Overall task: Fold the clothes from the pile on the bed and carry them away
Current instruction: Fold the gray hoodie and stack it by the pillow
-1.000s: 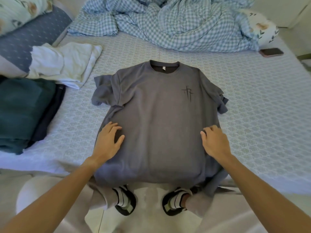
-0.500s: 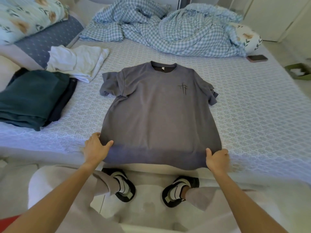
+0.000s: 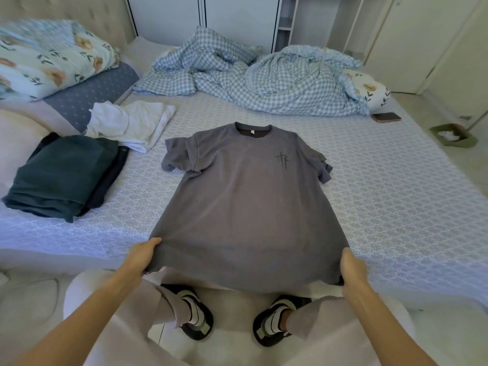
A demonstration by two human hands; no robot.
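From the head view, we see a grey short-sleeved cotton T-shirt (image 3: 245, 202) spread face up on the bed's pale patterned mattress cover (image 3: 396, 207), its collar pointing away from us and its hem hanging just past the near edge of the bed. Our left hand (image 3: 141, 256) pinches the hem's left corner, thumb on top and fingers curled beneath, and our right hand (image 3: 352, 268) pinches the right corner the same way, so each grip is closed on cloth and the lower edge is drawn taut between them. To the left lies a folded dark green garment (image 3: 63, 175) stacked on a darker piece, with a loosely folded white garment (image 3: 129, 122) just beyond it; a rumpled blue-and-white checked duvet (image 3: 264, 80) lies across the far side of the bed, well apart from the shirt. We judge the step in hand to be flattening this shirt before folding it. The next move probably calls for lifting both corners evenly and carrying the hem toward the collar, or turning the sleeves in first, since both sleeves look bunched.
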